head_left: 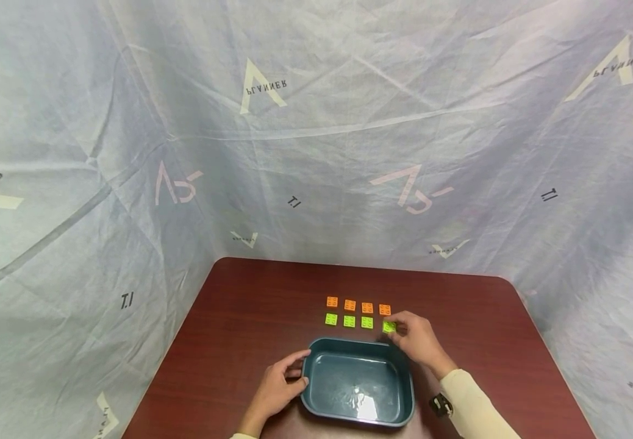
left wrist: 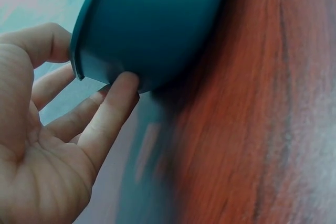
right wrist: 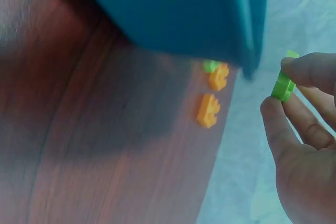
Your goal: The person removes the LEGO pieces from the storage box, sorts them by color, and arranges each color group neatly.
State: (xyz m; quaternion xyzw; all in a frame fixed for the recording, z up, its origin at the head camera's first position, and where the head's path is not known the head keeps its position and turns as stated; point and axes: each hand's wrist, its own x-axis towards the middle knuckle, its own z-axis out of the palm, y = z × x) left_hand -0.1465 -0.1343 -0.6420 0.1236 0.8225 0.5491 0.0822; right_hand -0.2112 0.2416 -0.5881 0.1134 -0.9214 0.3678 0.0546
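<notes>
My right hand (head_left: 419, 339) pinches a lime-green toy building brick (right wrist: 284, 85) between thumb and fingertips, just past the far right corner of a dark teal basin (head_left: 356, 416). At the basin's left end, my left hand (head_left: 275, 386) rests its fingertips against the rim and outer wall, fingers loosely bent. The left wrist view shows one fingertip (left wrist: 126, 83) pressing the wall below the rim. Beyond the basin, three more green bricks (head_left: 349, 321) lie in a row. Behind them runs a row of several orange bricks (head_left: 367, 308). Every brick has studs on top.
The dark red-brown wooden table (head_left: 228, 341) has rounded far corners. Grey-white printed sheeting (head_left: 316, 152) hangs around its back and sides. Only a light reflection shows on the basin floor. A dark device (head_left: 440, 405) is strapped at the right wrist, next to a cream sleeve (head_left: 475, 402).
</notes>
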